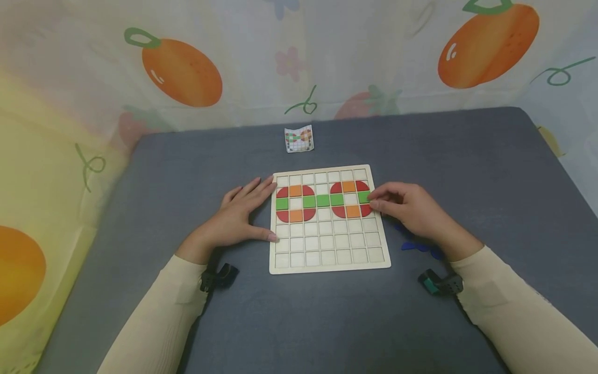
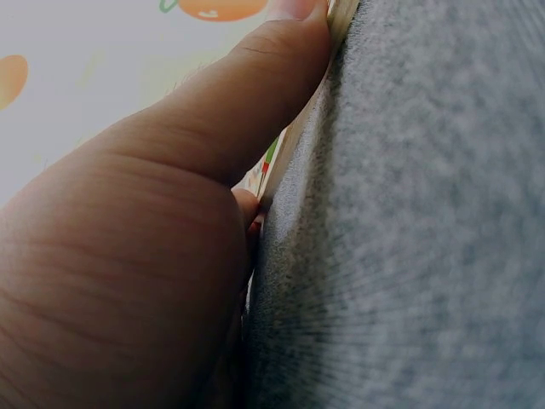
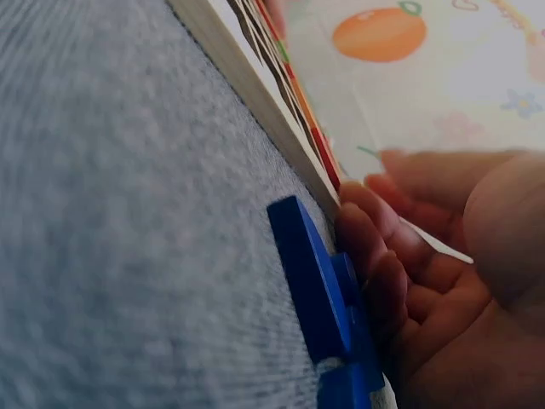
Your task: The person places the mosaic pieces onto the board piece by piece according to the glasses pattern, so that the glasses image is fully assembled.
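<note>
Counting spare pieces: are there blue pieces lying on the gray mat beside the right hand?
Yes, several blue pieces lie on the gray mat beside the right hand.

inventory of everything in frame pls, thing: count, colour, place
puzzle board: 1, pale wood grid, centre of table
red pieces: 8, quarter-rounds, corners of two rings on board
orange pieces: 4, top and bottom of the rings
green pieces: 5, row across the rings
blue pieces: several, on table under right wrist
pattern card: 1, small, behind board
table: 1, grey felt
fruit-print cloth: backdrop
left hand: flat, against board's left edge
right hand: fingertips on rightmost green piece
</note>
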`<state>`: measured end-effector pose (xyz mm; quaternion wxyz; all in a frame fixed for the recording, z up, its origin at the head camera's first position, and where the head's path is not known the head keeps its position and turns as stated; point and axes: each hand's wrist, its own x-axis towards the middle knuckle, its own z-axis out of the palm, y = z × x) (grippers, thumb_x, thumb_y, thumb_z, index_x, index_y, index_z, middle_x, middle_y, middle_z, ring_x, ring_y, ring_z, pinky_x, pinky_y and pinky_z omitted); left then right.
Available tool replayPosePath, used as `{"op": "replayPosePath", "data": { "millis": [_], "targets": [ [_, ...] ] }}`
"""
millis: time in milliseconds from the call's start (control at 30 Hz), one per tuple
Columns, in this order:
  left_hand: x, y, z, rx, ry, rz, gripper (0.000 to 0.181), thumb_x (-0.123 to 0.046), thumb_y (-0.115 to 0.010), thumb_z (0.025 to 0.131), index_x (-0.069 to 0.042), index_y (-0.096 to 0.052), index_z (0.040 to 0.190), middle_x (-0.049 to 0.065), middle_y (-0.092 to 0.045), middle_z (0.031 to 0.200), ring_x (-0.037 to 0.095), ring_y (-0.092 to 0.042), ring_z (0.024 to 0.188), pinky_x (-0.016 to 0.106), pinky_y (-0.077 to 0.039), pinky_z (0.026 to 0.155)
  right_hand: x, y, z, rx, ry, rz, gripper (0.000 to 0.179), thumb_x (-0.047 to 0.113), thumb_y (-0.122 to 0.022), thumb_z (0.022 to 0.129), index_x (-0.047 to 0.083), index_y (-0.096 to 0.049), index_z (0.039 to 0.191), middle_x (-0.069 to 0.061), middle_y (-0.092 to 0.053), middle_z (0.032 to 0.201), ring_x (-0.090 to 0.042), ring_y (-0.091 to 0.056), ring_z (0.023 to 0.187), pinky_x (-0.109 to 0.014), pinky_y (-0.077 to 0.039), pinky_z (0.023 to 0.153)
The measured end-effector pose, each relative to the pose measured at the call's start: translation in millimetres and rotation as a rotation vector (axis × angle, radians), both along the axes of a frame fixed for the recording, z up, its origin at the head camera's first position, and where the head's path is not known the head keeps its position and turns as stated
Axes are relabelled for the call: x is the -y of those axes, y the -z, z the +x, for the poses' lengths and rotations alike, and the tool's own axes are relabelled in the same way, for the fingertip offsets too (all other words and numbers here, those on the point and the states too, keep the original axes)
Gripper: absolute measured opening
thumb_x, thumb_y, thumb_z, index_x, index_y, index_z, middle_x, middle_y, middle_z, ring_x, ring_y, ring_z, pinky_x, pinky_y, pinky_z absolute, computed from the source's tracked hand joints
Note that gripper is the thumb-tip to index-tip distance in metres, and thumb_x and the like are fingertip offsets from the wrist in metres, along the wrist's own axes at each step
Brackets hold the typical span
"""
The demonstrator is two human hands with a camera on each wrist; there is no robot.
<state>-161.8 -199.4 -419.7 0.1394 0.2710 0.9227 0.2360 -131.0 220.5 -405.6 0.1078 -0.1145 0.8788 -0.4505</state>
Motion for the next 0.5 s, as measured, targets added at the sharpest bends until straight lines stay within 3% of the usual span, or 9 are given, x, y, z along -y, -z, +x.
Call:
{"op": "replayPosePath", "data": {
  "millis": [267, 500],
  "targets": [
    [1.1, 0.7, -0.5, 0.000, 0.005, 0.004, 0.127, -0.061, -0.093, 0.081, -0.022, -0.019, 0.177, -0.009, -0.009, 0.181, 0.023, 0.002, 0.166, 0.062, 0.001, 0.124, -7, -0.2, 1.7, 0.045, -0.042, -0.116, 0.031, 0.026, -0.069, 0.111, 0.007, -0.075, 0.135, -0.009, -0.076, 0.120, -0.027, -0.068, 0.099, -0.029, -0.054, 0.083],
    [1.4, 0.8, -0.4, 0.004, 0.004, 0.011, 0.127, -0.062, -0.092, 0.081, -0.022, -0.018, 0.177, -0.010, -0.008, 0.181, 0.023, 0.002, 0.166, 0.062, 0.001, 0.124, -20, -4.9, 2.9, 0.079, -0.094, -0.213, 0.038, 0.026, -0.065, 0.113, 0.004, -0.068, 0.144, -0.013, -0.072, 0.128, -0.032, -0.069, 0.105, -0.035, -0.058, 0.086]
  ]
}}
